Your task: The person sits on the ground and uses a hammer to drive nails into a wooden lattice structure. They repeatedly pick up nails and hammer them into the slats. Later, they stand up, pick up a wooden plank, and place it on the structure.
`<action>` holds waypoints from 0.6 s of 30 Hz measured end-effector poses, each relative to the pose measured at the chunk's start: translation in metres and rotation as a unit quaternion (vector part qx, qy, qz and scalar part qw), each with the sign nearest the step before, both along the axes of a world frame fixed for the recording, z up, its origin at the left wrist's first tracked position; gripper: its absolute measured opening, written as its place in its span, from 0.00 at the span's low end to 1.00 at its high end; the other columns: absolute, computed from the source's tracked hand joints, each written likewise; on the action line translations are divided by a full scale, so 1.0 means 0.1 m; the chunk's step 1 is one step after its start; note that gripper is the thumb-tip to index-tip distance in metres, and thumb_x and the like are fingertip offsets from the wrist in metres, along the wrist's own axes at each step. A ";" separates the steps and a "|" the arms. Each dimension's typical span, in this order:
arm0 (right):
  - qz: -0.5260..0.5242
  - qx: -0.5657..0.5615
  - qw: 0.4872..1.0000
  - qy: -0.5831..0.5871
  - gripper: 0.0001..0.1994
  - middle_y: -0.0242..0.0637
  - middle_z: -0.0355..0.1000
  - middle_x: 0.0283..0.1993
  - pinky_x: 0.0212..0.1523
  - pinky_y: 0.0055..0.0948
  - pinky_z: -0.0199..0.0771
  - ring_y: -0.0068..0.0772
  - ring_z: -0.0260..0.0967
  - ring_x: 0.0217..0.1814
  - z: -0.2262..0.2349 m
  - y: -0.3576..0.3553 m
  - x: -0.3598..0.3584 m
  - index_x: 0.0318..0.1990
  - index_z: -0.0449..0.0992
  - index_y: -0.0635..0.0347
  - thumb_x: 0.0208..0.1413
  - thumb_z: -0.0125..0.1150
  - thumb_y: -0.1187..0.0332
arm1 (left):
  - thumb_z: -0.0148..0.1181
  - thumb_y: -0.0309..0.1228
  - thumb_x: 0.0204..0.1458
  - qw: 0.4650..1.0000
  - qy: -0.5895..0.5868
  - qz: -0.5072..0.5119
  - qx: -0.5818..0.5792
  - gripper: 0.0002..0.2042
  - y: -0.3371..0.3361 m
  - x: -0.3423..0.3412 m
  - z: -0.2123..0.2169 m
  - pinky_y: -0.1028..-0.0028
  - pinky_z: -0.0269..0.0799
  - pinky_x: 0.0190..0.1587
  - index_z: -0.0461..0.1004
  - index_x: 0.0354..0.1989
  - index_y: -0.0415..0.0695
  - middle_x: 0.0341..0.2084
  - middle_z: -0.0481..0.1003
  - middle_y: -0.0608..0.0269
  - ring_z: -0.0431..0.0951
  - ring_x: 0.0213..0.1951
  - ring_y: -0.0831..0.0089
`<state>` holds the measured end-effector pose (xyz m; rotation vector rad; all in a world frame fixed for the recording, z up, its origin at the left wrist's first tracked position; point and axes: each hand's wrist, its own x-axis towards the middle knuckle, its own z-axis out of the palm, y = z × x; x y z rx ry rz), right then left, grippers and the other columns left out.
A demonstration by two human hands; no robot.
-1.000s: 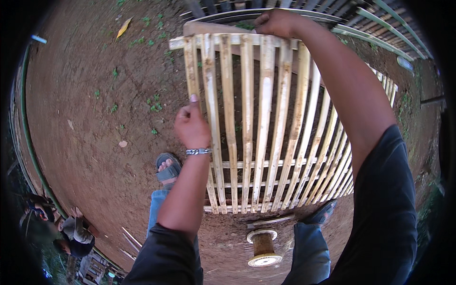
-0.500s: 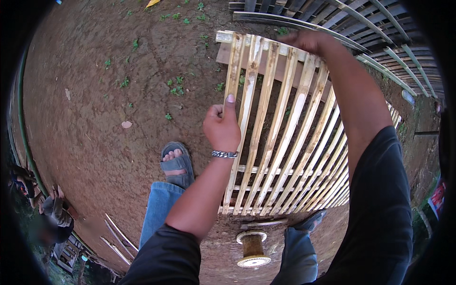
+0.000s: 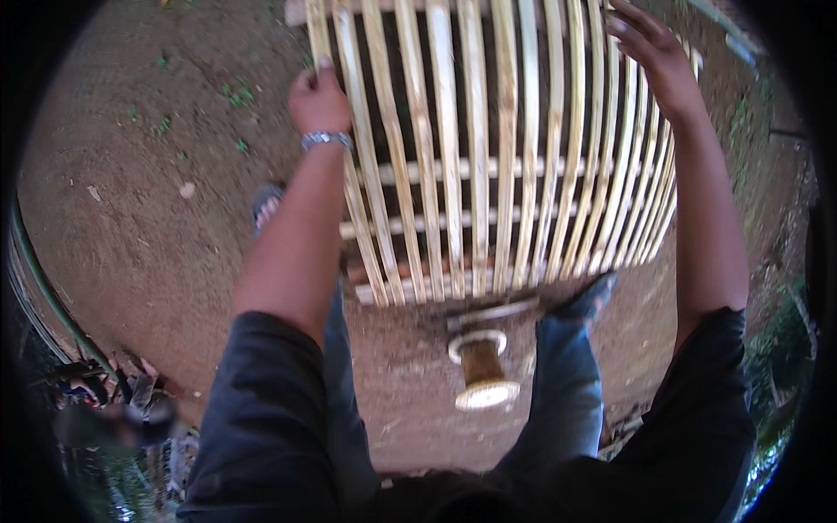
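A panel of pale bamboo slats point(image 3: 488, 166), tied across by thin cross strips, stands on the dirt in front of me. My left hand point(image 3: 319, 100), with a metal bracelet on the wrist, grips the leftmost slat near its upper part. At the panel's upper right my right hand point(image 3: 654, 52) rests on the outer slats, fingers spread over them. A wooden spool point(image 3: 478, 370) lies on the ground between my legs, just below the panel's lower edge.
Bare brown dirt point(image 3: 148, 218) spreads to the left, with small green weeds. My sandalled foot point(image 3: 266, 205) shows left of the panel. A green hose or pipe point(image 3: 39, 288) curves along the left rim. Tools and clutter point(image 3: 105, 401) lie lower left.
The view has swung so the panel now fills the upper middle. My left hand stays on the left slat; my right hand has shifted from the top edge to the right-side slats.
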<state>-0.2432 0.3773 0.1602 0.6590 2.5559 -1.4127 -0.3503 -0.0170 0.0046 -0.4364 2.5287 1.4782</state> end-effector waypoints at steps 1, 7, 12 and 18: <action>-0.038 0.041 0.997 -0.046 0.37 0.46 0.68 0.66 0.67 0.38 0.63 0.39 0.66 0.67 -0.05 0.01 0.46 0.66 0.68 0.57 0.55 0.63 0.41 | 0.59 0.43 0.61 0.998 -0.007 -0.005 0.064 0.20 -0.04 0.06 0.06 0.65 0.70 0.35 0.76 0.35 0.31 0.27 0.78 0.54 0.72 0.27 0.67; -0.187 0.118 0.925 -0.308 0.33 0.47 0.78 0.53 0.61 0.37 0.69 0.40 0.74 0.59 0.14 0.04 3.33 0.62 0.73 0.57 0.59 0.59 0.41 | 0.58 0.43 0.62 0.995 -0.039 -0.089 -0.001 0.33 -0.26 0.69 0.41 0.65 0.63 0.64 0.59 0.66 0.29 0.61 0.67 0.38 0.69 0.63 0.57; -0.189 0.101 0.878 -0.427 0.23 0.49 0.77 0.49 0.52 0.43 0.73 0.53 0.75 0.50 0.56 -0.26 5.54 0.55 0.76 0.58 0.60 0.59 0.51 | 0.59 0.48 0.59 0.904 -0.052 -0.281 -0.316 0.33 -0.94 1.92 0.64 0.62 0.68 0.60 0.65 0.62 0.31 0.55 0.72 0.33 0.72 0.60 0.49; -0.325 -0.056 0.861 -0.388 0.21 0.46 0.78 0.50 0.53 0.34 0.73 0.36 0.77 0.51 1.01 -0.42 7.06 0.51 0.78 0.60 0.55 0.65 0.57 | 0.60 0.56 0.53 0.414 -0.330 -0.780 -0.334 0.37 -0.40 3.25 2.65 0.56 0.66 0.63 0.66 0.64 0.40 0.57 0.72 0.41 0.71 0.60 0.46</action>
